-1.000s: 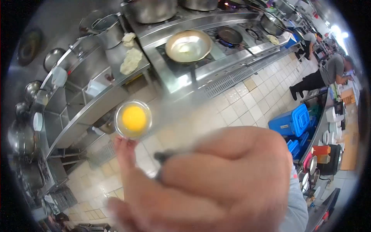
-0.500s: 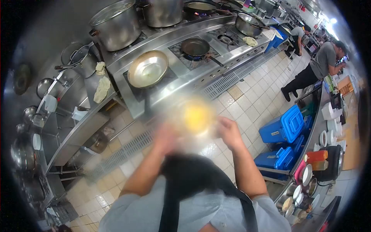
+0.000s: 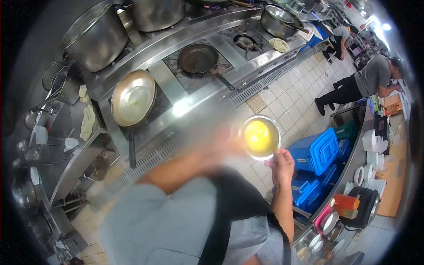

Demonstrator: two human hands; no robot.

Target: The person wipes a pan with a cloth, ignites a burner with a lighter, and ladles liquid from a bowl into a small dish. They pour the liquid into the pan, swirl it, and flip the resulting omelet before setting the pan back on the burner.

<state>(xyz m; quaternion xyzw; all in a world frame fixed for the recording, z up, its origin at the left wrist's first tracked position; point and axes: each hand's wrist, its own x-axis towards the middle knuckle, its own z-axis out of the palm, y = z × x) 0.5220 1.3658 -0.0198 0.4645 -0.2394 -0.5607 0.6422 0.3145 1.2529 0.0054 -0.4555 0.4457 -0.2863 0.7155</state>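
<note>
A small round metal bowl (image 3: 278, 140) with a bright yellow, egg-like content (image 3: 257, 136) is in front of my body, above the tiled floor. My right hand (image 3: 282, 164) pinches the bowl's lower right rim. On the other side, my left hand (image 3: 223, 143) is smeared by motion close to the bowl's left edge; its fingers cannot be made out. Ahead on the stove, a wide light-coloured frying pan (image 3: 133, 98) holds a little clear liquid, its handle pointing toward me. A dark frying pan (image 3: 197, 58) sits on the burner to its right.
Large stockpots (image 3: 95, 37) stand along the stove's back. At the far right of the stove is a metal pot (image 3: 278, 24) beside a folded cloth (image 3: 278, 44). Blue lidded bins (image 3: 311, 152) stand on my right, under a counter with sauce containers (image 3: 346, 202). A co-worker (image 3: 369, 79) leans over that counter.
The bowl has moved right, with my right hand now gripping its rim lower down. My left arm has swung across to the right. The stove has shifted left in view.
</note>
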